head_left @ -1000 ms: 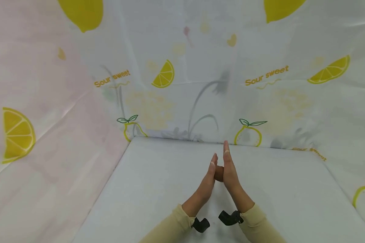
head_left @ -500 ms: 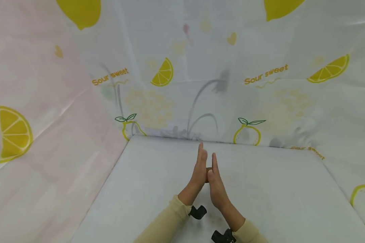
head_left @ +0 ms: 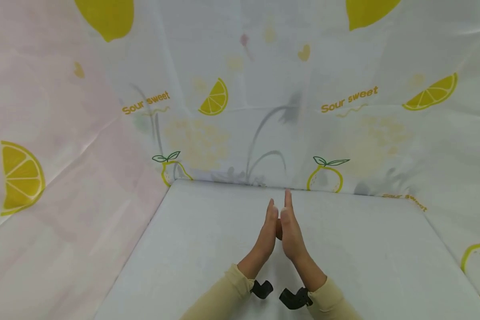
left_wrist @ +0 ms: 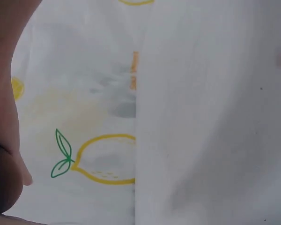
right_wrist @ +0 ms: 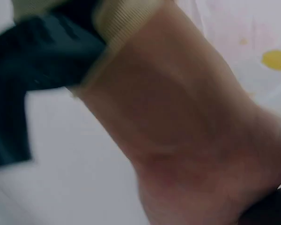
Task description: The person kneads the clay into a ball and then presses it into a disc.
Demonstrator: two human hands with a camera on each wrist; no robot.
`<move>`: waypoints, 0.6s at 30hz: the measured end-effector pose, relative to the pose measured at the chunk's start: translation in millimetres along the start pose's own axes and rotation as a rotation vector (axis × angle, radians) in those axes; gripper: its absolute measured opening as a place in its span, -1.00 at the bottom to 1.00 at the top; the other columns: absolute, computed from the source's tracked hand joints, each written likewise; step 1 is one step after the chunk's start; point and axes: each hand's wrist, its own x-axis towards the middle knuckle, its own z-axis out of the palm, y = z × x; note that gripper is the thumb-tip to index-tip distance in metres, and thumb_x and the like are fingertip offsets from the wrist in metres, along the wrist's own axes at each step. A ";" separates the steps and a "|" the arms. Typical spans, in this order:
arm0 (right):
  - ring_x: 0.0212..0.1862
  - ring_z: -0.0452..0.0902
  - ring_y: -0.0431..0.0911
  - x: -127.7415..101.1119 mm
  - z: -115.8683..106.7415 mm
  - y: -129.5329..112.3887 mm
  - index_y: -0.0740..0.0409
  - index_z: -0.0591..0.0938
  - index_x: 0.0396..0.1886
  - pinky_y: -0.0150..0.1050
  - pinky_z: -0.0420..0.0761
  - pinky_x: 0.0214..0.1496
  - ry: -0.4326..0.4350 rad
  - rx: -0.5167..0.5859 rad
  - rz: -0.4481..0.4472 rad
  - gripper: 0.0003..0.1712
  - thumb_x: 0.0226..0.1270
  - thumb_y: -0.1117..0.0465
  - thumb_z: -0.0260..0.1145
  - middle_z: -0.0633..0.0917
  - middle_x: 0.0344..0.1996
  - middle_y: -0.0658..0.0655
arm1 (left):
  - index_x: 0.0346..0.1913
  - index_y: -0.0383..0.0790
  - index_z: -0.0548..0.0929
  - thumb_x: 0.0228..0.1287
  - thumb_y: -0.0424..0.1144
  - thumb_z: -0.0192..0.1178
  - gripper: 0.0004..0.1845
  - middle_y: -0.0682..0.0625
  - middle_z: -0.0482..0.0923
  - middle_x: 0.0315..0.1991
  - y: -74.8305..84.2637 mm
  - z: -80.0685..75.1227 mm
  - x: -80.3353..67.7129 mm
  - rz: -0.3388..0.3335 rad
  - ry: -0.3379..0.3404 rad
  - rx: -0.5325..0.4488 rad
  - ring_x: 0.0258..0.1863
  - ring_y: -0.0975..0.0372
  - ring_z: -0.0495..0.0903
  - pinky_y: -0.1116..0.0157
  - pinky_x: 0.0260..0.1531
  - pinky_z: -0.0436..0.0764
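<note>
The left hand and the right hand stood upright over the middle of the white desk, closer to its far edge than to the near one, palms facing and pressed toward each other with the fingers straight and pointing away from the person. Between the palms sat a small brown lump, only a sliver of it showing in the gap; what it was made of could not be told. Flat palms rather than curled fingers held it, which suits rolling or squeezing a soft piece evenly from both sides, though that is a judgement from the pose alone. The right fingertips reached slightly farther toward the far edge than the left ones, so the palms were offset along their length. Both forearms wore beige sleeves, and a black camera mount sat at each wrist. The left wrist view showed a dark rounded shape at the lower left edge, likely the lump against the palm, and beyond it the lemon-printed cloth that walled the desk on the far and left sides. The right wrist view was blurred and filled by the opposite forearm and its cuff.
</note>
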 end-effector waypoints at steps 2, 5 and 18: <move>0.62 -0.38 0.01 8.2 -6.2 3.9 0.16 -0.27 0.66 0.02 -0.24 0.59 0.013 -0.001 0.040 -0.28 0.73 -0.05 -0.37 -0.25 0.64 0.10 | 0.65 -0.18 -0.24 0.61 0.27 -0.47 -0.19 -0.10 -0.29 0.66 -0.6 2.0 -2.4 0.018 -0.055 -0.001 0.61 0.07 -0.29 -0.15 0.51 -0.22; 0.63 -0.39 0.00 17.3 -14.3 13.1 0.19 -0.25 0.66 0.13 -0.27 0.58 0.029 -0.005 0.098 -0.26 0.72 -0.06 -0.36 -0.24 0.64 0.12 | 0.66 -0.11 -0.26 0.59 0.31 -0.50 -0.18 -0.04 -0.31 0.66 2.1 3.5 -3.6 0.038 -0.119 -0.005 0.62 0.10 -0.33 -0.18 0.50 -0.25; -0.14 0.45 -0.13 -11.4 6.1 35.0 0.05 -0.27 0.67 -0.38 0.38 0.11 -0.022 -0.095 0.120 -0.33 0.76 0.03 -0.32 0.58 -0.12 0.29 | 0.67 -0.05 -0.19 0.61 0.25 -0.37 -0.23 -0.02 -0.28 0.66 22.0 -5.2 6.8 0.058 0.025 -0.059 0.62 0.10 -0.28 -0.13 0.51 -0.21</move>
